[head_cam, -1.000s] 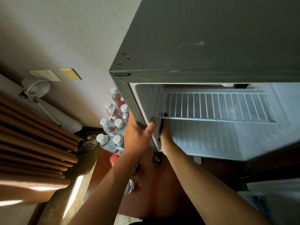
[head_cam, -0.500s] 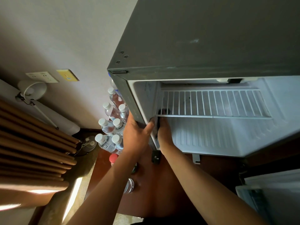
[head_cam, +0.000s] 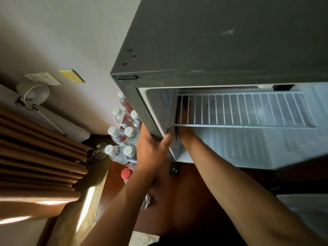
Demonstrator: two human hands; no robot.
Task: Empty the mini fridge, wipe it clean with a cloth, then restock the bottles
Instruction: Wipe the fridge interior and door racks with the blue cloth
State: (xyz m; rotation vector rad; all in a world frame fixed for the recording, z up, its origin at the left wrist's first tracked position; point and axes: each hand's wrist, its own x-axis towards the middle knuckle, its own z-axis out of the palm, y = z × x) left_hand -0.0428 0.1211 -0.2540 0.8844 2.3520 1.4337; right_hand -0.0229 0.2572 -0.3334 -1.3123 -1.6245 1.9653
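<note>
the mini fridge (head_cam: 221,41) stands open on a dark wooden worktop (head_cam: 186,201), its white interior bare of bottles; the left hand (head_cam: 152,148) grips the fridge's left front edge, thumb wrapped inside and fingers on the outer wall; the right hand (head_cam: 184,121) reaches inside under the wire shelf (head_cam: 248,110), against the left inner wall, whether it holds anything i cannot tell; clear bottles (head_cam: 122,135) with white caps stand clustered just left of the fridge; one red-capped bottle (head_cam: 126,173) sits nearer.

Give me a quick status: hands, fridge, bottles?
Left hand grips fridge side edge. Right hand inside under wire shelf; cloth unseen. Bottles outside, left.
</note>
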